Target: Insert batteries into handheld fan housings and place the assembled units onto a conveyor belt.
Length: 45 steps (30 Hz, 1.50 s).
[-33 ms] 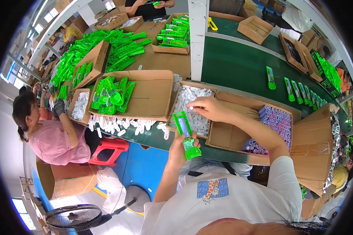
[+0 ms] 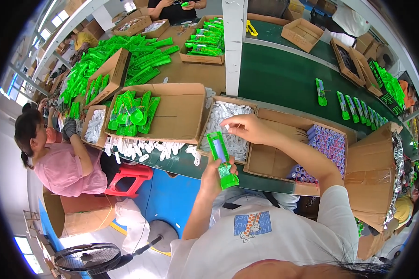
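The left hand (image 2: 211, 180) is curling round the lower part of a translucent green plastic casing (image 2: 225, 171), thumb on one side and fingers on the other, and is holding it up in front of the counter (image 2: 184, 169) edge, open side facing upward. A lilac cylinder (image 2: 219, 148) is lying lengthwise inside the casing. The right hand (image 2: 246, 129), just beyond the casing, is pinching what looks like a small white piece (image 2: 227, 127) between thumb and fingertips, above a cardboard box (image 2: 237, 100) of white plastic parts (image 2: 226, 113).

The weakest point is probably that fingertip pinch: the piece is offering little to grip, so a slight slip could be dropping it among similar white parts, where it would be hard to pick out. The casing is resting on nothing but the left hand, so a tilt could be letting the cylinder slide out if it is sitting loose; whether it is fixed, I cannot tell. Squeezing too hard could be flexing the thin-looking walls. Nearby, loose white parts (image 2: 146, 148) are crowding the counter's edge, and a brushing sleeve could be knocking some off.
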### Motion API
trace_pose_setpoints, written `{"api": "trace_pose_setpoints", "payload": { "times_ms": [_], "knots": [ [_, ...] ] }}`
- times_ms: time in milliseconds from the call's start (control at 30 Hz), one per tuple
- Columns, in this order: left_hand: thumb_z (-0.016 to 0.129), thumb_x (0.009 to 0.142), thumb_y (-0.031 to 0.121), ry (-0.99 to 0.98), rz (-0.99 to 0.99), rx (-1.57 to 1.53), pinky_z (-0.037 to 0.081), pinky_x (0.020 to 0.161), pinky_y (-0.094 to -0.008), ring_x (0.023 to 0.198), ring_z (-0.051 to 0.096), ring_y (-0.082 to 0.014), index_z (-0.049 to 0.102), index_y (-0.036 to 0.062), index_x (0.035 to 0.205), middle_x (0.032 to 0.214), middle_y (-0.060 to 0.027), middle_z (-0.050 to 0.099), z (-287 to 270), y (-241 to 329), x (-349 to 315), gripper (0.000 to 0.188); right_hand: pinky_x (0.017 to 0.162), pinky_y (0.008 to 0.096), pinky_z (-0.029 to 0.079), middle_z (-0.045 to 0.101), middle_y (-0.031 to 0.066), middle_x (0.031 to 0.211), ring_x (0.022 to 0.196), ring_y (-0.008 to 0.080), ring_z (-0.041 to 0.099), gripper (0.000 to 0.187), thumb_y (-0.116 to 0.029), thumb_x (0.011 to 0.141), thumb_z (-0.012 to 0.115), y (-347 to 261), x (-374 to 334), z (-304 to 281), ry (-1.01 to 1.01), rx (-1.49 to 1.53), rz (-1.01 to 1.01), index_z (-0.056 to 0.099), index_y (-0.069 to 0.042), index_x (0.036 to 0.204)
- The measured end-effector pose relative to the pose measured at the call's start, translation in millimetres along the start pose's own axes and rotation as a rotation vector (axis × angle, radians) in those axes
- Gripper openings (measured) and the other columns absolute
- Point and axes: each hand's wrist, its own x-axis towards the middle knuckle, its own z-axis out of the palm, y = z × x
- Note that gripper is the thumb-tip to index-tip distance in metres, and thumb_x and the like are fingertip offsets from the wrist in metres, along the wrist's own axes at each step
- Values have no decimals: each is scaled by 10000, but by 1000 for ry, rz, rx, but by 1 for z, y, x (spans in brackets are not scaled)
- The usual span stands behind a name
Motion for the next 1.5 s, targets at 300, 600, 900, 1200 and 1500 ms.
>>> {"api": "trace_pose_setpoints", "payload": {
  "times_ms": [300, 600, 900, 1200, 1500],
  "knots": [
    [483, 960, 213, 25, -46, 228, 506, 672, -367, 726, 564, -196, 308, 122, 1289, 999, -120, 536, 19, 2, 6, 384, 585, 285, 485, 612, 58, 790, 722, 207, 588, 206, -100, 778, 736, -25, -5, 3, 256, -499, -463, 680, -45, 969],
    [506, 958, 218, -14, -24, 241, 507, 663, -360, 719, 566, -190, 298, 127, 1317, 1016, -113, 530, 16, 1, 4, 425, 569, 273, 496, 571, 31, 776, 688, 170, 561, 258, -128, 717, 777, -33, -6, 5, 336, -898, -890, 650, -9, 908],
    [499, 972, 200, -2, 25, 308, 511, 644, -336, 705, 573, -181, 315, 114, 1290, 980, -102, 545, 18, -3, 6, 378, 487, 291, 434, 522, 26, 684, 610, 167, 515, 221, -161, 726, 784, -30, -19, 5, 327, -997, -838, 601, -37, 729],
    [477, 985, 164, -42, 43, 548, 497, 553, -296, 628, 582, -168, 317, 99, 1195, 878, -98, 554, 17, -6, 8, 272, 450, 330, 366, 525, 87, 546, 472, 202, 507, 383, -257, 849, 706, -39, -32, 2, 119, -388, 68, 542, -16, 601],
    [541, 959, 122, -407, 100, 783, 476, 905, -325, 1051, 605, -214, 436, 60, 1358, 1173, -96, 598, 26, 13, 27, 417, 774, 321, 488, 643, 98, 926, 880, 217, 623, 100, -103, 886, 614, -34, -48, -77, -6, -272, 29, 643, -45, 962]
  ]
}}
